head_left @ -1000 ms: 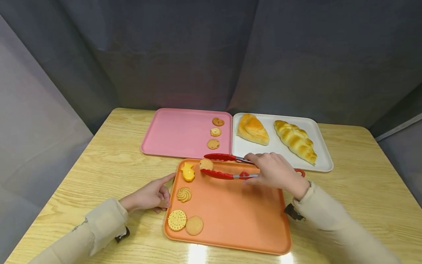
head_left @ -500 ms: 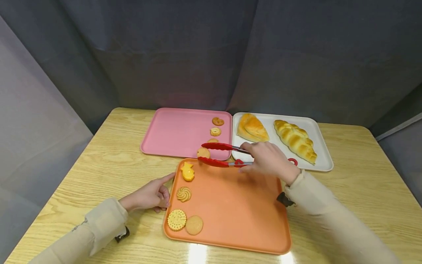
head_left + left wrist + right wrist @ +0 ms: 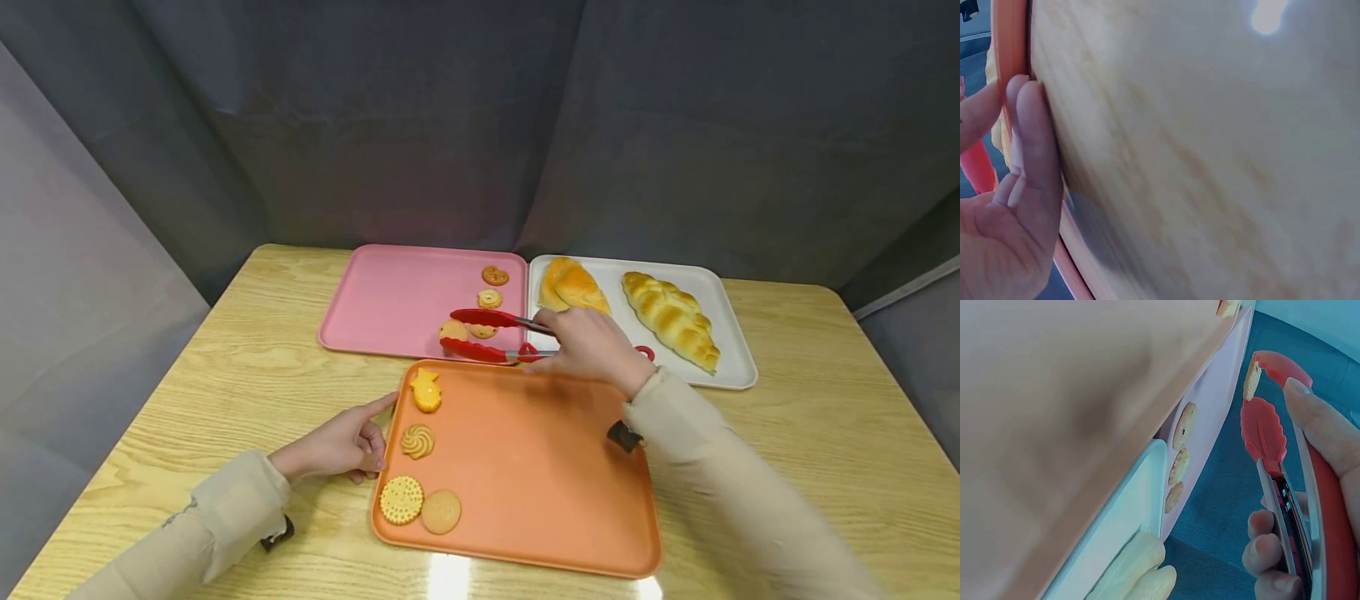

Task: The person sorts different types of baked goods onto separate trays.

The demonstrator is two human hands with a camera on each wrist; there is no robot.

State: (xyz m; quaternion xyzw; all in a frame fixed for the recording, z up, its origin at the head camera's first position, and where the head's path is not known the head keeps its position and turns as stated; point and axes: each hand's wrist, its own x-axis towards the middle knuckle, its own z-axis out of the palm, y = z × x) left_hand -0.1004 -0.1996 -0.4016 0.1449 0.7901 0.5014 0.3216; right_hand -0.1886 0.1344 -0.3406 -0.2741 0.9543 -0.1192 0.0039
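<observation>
My right hand [image 3: 588, 346] grips red-tipped metal tongs [image 3: 487, 353] over the front right of the pink tray [image 3: 390, 300]. Between the tong tips is a round cookie [image 3: 452, 332], standing on edge in the right wrist view, where my thumb and curled fingers wrap the handles. Close by lies a cookie [image 3: 482, 331] partly hidden by the tongs; a ring-shaped cookie [image 3: 490, 299] and a brown cookie [image 3: 495, 275] lie behind it. At the left rim of the orange tray [image 3: 547, 467], my left hand [image 3: 341, 442] holds the edge with thumb and fingers, index finger extended.
Down the orange tray's left side lie a yellow pineapple-shaped cookie [image 3: 427, 392], a swirl cookie [image 3: 417, 441], a dotted round cookie [image 3: 402, 500] and a plain cookie [image 3: 441, 511]. The white tray [image 3: 738, 367] bears a wedge-shaped bread [image 3: 573, 285] and a braided loaf [image 3: 670, 319].
My right hand has carried the tongs and cookie from the orange tray's back edge, away and slightly left, over the pink tray. The left hand stays in place.
</observation>
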